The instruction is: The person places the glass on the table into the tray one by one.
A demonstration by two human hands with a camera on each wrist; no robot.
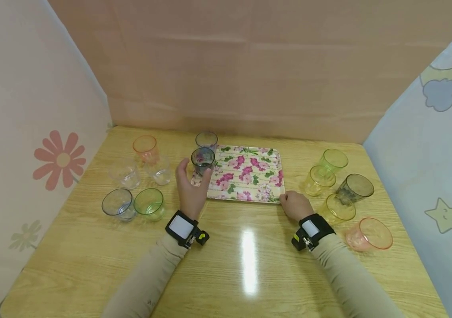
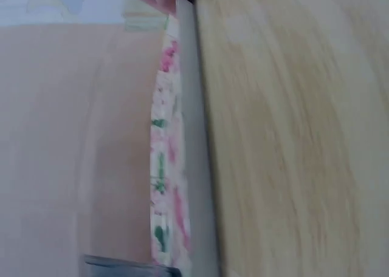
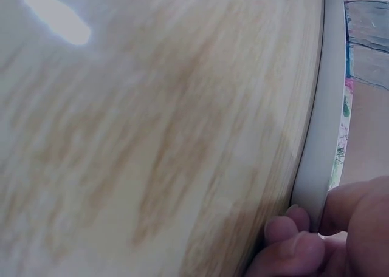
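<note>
Here, left hand [image 1: 191,187] grasps grey transparent plastic cup [image 1: 203,160] on flowered rectangular tray [image 1: 249,174]; right hand [image 1: 295,205] pinches the tray's near corner.

Glossy wooden table [image 1: 249,274], fabric-draped walls [image 1: 273,66]

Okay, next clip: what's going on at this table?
A person sits at a wooden table with a floral tray in the middle. The left hand holds a dark grey cup at the tray's near-left corner, while the right hand pinches the tray's near-right corner. Another grey cup stands just behind. Coloured plastic cups are grouped on both sides of the tray.
</note>
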